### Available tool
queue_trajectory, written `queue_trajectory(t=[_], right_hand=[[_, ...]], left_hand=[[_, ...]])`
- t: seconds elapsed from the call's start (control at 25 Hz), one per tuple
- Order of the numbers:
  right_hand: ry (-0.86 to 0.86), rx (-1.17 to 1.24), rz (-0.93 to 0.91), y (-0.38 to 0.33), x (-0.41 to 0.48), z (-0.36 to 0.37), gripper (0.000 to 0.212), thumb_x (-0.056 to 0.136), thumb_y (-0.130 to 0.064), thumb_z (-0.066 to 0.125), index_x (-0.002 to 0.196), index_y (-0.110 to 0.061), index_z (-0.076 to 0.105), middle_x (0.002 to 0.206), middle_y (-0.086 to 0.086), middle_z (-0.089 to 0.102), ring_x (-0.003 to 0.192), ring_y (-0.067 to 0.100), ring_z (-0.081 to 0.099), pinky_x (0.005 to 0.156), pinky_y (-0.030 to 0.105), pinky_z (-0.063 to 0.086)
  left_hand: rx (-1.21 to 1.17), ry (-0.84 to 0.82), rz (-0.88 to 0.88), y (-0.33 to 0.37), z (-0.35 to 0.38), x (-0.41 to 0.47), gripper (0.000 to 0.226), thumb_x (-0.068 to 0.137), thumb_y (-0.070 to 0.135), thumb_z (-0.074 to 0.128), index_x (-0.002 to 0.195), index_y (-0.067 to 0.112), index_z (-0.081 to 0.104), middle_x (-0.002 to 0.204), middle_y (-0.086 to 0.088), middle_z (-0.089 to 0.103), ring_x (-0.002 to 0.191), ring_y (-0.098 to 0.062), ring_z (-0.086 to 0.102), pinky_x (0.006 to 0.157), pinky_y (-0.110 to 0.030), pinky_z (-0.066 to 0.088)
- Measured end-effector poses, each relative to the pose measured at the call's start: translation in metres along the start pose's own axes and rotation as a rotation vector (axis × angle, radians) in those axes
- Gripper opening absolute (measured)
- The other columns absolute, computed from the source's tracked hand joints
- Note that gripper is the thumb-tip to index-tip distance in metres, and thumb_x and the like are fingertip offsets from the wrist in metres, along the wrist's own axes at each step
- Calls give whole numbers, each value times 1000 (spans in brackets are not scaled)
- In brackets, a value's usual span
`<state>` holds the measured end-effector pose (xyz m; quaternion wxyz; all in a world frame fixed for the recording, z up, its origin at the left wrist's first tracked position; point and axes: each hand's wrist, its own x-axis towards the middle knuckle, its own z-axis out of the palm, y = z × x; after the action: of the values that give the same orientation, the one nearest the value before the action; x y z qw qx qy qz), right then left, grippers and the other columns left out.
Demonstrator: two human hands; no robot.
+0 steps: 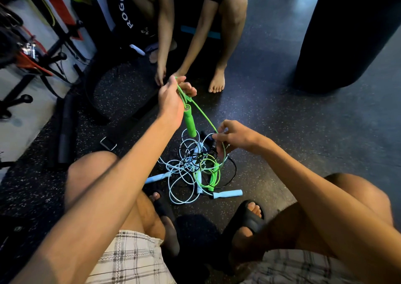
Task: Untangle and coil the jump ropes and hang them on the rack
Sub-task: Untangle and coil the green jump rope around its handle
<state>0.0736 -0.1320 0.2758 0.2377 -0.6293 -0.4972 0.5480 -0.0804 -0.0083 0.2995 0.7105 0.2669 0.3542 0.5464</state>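
Head view, 1 view only.

1. Left hand: raised above the floor. The grip is closed round the cord of the green jump rope just above 1 of its handles, which hangs tilted below the fist.
2. Right hand: held lower, over the pile. The grip is narrow, with the fingers curled on the green cord where it comes down from the left hand. A black cord lies at the fingertips, and whether it is also held cannot be told.
3. Tangle of jump ropes: heaped on the floor between the wearer's feet. 3 colours are counted. The rest of the green rope is looped at the right side of the heap, with the second green handle among the loops.
4. Pale blue jump rope: 1 handle is laid at the near right edge of the heap and another at the left edge, with the pale cord in wide loops between them.
5. Black jump rope: a thin cord is threaded through the heap and bowed out at the right.
6. Second person: crouched barefoot opposite, with both hands lowered just beyond the raised left hand.
7. Punching bag: black, at far right.
8. Black metal frame: at far left, well apart from the ropes.
9. Black sandals and plaid shorts: worn by the wearer.
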Motion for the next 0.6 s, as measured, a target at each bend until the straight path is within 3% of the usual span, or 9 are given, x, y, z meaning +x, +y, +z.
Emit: queue_trajectory(t=[0.12, 0.24, 0.36, 0.48, 0.6], right_hand=[[30, -142, -114, -5, 2, 0, 9, 100, -10, 54, 93, -5, 52, 71, 17, 66, 49, 18, 61, 47, 31, 52], [71, -331, -283, -4, 9, -3, 11, 98, -15, 59, 88, -12, 63, 67, 6, 64, 53, 13, 56, 51, 22, 46], [131, -359, -397, -9, 5, -7, 14, 99, -19, 58, 89, -14, 66, 63, -9, 55, 52, 0, 46, 53, 15, 37], [176, -297, -451, -14, -2, -13, 20, 101, -23, 54, 92, -9, 66, 62, -9, 50, 52, 1, 42, 50, 16, 34], [256, -202, -476, -19, -3, -20, 23, 100, -25, 56, 88, -7, 66, 58, -10, 47, 52, 5, 39, 49, 25, 33]], left_hand=[[225, -18, 108, -3, -2, -3, 34, 107, 18, 28, 91, 3, 53, 52, -3, 62, 47, -19, 64, 55, -31, 56], [550, -87, 204, -10, -3, -7, 29, 106, 16, 32, 96, -2, 52, 56, -7, 62, 47, -19, 64, 54, -32, 55], [874, -206, 240, -17, -4, -10, 28, 104, 16, 38, 92, -1, 57, 57, -9, 63, 43, -18, 62, 48, -28, 53], [1191, -342, 209, -24, -5, -14, 31, 103, 20, 44, 85, 3, 63, 57, -7, 63, 40, -8, 58, 47, -22, 48], [1247, -517, 7, -27, -5, -21, 38, 105, 23, 39, 82, 5, 63, 53, -9, 59, 34, -11, 53, 39, -22, 42]])
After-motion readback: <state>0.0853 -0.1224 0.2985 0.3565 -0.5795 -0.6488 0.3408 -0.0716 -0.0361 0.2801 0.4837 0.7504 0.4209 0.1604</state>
